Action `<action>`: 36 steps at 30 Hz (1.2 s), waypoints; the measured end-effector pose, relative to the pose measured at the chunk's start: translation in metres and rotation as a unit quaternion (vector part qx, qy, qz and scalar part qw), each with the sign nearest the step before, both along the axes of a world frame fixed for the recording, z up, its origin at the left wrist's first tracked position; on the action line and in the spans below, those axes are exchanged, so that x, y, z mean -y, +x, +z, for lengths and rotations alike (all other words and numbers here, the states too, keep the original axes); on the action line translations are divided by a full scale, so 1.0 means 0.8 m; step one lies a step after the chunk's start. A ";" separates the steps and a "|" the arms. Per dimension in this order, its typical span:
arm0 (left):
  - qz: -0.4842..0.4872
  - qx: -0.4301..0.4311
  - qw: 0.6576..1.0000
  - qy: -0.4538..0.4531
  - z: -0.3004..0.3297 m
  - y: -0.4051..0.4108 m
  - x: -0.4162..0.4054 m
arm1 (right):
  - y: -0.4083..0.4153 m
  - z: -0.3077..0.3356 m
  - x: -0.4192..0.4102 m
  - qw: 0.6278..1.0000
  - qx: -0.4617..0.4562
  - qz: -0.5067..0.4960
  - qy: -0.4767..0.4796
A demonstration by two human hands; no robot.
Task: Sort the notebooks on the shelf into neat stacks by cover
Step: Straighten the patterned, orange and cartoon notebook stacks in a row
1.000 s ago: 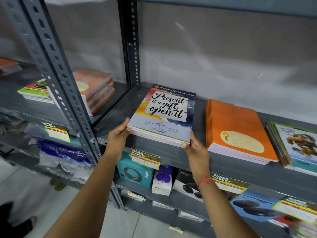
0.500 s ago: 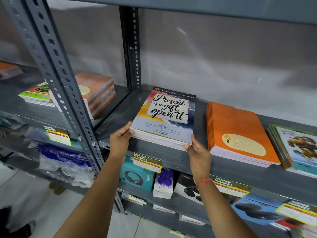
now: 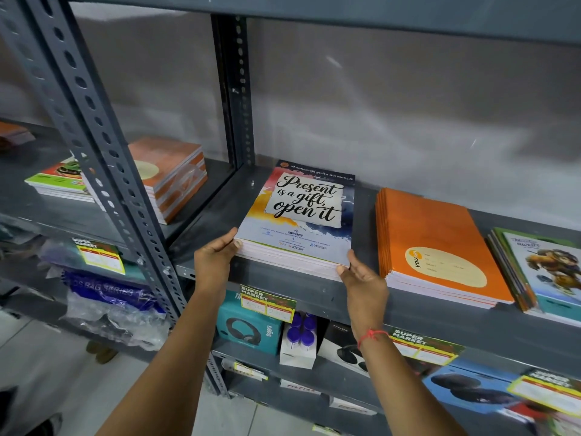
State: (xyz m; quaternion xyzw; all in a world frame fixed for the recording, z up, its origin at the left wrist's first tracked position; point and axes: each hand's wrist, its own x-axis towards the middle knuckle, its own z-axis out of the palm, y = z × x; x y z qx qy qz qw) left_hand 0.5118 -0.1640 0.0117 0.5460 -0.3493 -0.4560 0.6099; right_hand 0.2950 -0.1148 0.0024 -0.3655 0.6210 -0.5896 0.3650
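A stack of thin paperback notebooks with a watercolour cover reading "Present is a gift, open it" lies flat on the grey metal shelf, just left of centre in the frame, its near edge close to the shelf lip. The left hand presses its thumb and fingers against the stack's near left corner; the right hand cups the near right corner with fingers loosely spread, thumb on the edge. Neither is clamped around the pile; both squeeze it from the sides.

The pile looks moderately heavy as a whole, yet each book is thin and floppy, with a glossy cover that probably slides easily on its neighbours. Lifted by one corner, the stack would likely fan out or sag. The safer hold is at both short sides, fingers under the bottom book and thumbs on top, or simply pushing the edges square against the shelf.

To its right, apart from it, sit a stack of orange notebooks with a cream oval label and, at the right edge, a stack of cartoon-cover notebooks.
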 end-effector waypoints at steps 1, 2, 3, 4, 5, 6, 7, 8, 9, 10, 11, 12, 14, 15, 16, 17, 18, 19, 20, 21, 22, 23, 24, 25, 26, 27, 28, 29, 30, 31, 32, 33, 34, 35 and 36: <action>0.001 -0.004 1.000 -0.002 -0.001 0.000 0.000 | 0.000 0.000 0.000 1.000 0.000 -0.001 0.001; 0.001 -0.007 1.000 -0.003 -0.001 0.000 0.000 | 0.000 0.000 0.000 1.000 0.000 -0.001 0.002; 0.003 -0.012 1.000 -0.003 -0.002 0.000 0.001 | 0.000 0.000 -0.001 1.000 -0.002 -0.001 0.002; 0.007 -0.014 1.000 -0.003 -0.003 0.001 0.002 | 0.001 0.000 -0.001 1.000 -0.005 -0.001 0.001; 0.010 -0.015 1.000 -0.002 -0.004 0.001 0.003 | 0.001 0.001 -0.002 1.000 -0.006 -0.003 -0.002; 0.013 -0.016 1.000 -0.002 -0.005 0.002 0.003 | 0.001 0.001 -0.003 1.000 -0.006 -0.004 -0.004; 0.015 -0.018 1.000 -0.004 -0.006 0.002 0.004 | 0.001 0.002 -0.004 1.000 -0.009 -0.003 -0.004; 0.018 -0.019 1.000 -0.004 -0.006 0.002 0.004 | 0.002 0.003 -0.005 1.000 -0.016 0.000 -0.002; 0.020 -0.019 1.000 -0.002 -0.006 0.003 0.004 | 0.003 0.004 -0.006 1.000 -0.025 0.004 0.004; 0.020 -0.017 1.000 0.001 -0.005 0.002 0.003 | 0.001 0.005 -0.008 0.999 -0.033 0.008 0.009; 0.019 -0.016 1.000 0.008 -0.004 0.002 0.002 | 0.001 0.007 -0.010 0.999 -0.040 0.015 0.013; 0.016 -0.015 1.000 0.017 -0.001 -0.001 -0.001 | -0.003 0.010 -0.013 0.998 -0.047 0.025 0.016; 0.040 0.011 0.998 0.037 0.005 -0.009 -0.007 | -0.006 0.018 -0.016 0.996 -0.055 0.066 0.027; 0.070 0.067 0.994 0.047 0.009 -0.020 -0.013 | -0.010 0.024 -0.021 0.994 -0.060 0.090 0.033; 0.100 0.154 0.982 0.043 0.014 -0.032 -0.020 | -0.012 0.030 -0.027 0.991 -0.070 0.108 0.034; 0.117 0.240 0.964 0.006 0.019 -0.050 -0.030 | -0.017 0.035 -0.035 0.990 -0.080 0.112 0.026; 0.113 0.296 0.947 -0.058 0.022 -0.070 -0.041 | -0.023 0.037 -0.044 0.992 -0.083 0.097 0.007; 0.087 0.324 0.934 -0.122 0.025 -0.094 -0.053 | -0.032 0.040 -0.054 0.995 -0.076 0.064 -0.024; 0.045 0.328 0.928 -0.171 0.031 -0.122 -0.064 | -0.047 0.046 -0.065 0.996 -0.062 0.017 -0.059; -0.007 0.319 0.926 -0.203 0.035 -0.147 -0.075 | -0.065 0.051 -0.075 0.995 -0.043 -0.034 -0.088; -0.058 0.308 0.924 -0.219 0.037 -0.174 -0.083 | -0.089 0.056 -0.082 0.989 -0.031 -0.083 -0.120; -0.109 0.296 0.923 -0.222 0.036 -0.197 -0.088 | -0.114 0.060 -0.089 0.981 -0.030 -0.126 -0.148; -0.157 0.284 0.921 -0.216 0.033 -0.218 -0.091 | -0.141 0.061 -0.091 0.972 -0.034 -0.162 -0.164; -0.194 0.267 0.923 -0.198 0.030 -0.239 -0.091 | -0.170 0.061 -0.092 0.968 -0.034 -0.187 -0.164; -0.224 0.248 0.928 -0.167 0.025 -0.255 -0.089 | -0.195 0.058 -0.091 0.968 -0.031 -0.201 -0.149; -0.240 0.232 0.934 -0.128 0.022 -0.270 -0.086 | -0.221 0.053 -0.089 0.972 -0.030 -0.200 -0.122; -0.242 0.225 0.940 -0.086 0.018 -0.277 -0.082 | -0.239 0.046 -0.087 0.979 -0.029 -0.183 -0.090; -0.239 0.223 0.944 -0.051 0.014 -0.281 -0.078 | -0.251 0.040 -0.085 0.987 -0.026 -0.151 -0.056; -0.237 0.215 0.947 -0.028 0.010 -0.285 -0.076 | -0.259 0.034 -0.083 0.994 -0.031 -0.107 -0.022; -0.235 0.202 0.950 -0.018 0.007 -0.287 -0.075 | -0.261 0.029 -0.083 0.997 -0.042 -0.062 0.004; -0.229 0.186 0.955 -0.015 0.005 -0.291 -0.076 | -0.262 0.023 -0.083 0.998 -0.054 -0.029 0.020; -0.219 0.171 0.961 -0.016 0.003 -0.293 -0.076 | -0.261 0.019 -0.083 0.998 -0.058 -0.013 0.023; -0.210 0.160 0.964 -0.017 0.002 -0.294 -0.077 | -0.260 0.016 -0.084 0.998 -0.053 -0.005 0.019; -0.203 0.153 0.967 -0.019 0.000 -0.297 -0.078 | -0.263 0.016 -0.084 0.999 -0.044 0.003 0.013; -0.198 0.148 0.969 -0.020 0.000 -0.298 -0.079 | -0.265 0.018 -0.086 0.999 -0.034 0.016 0.007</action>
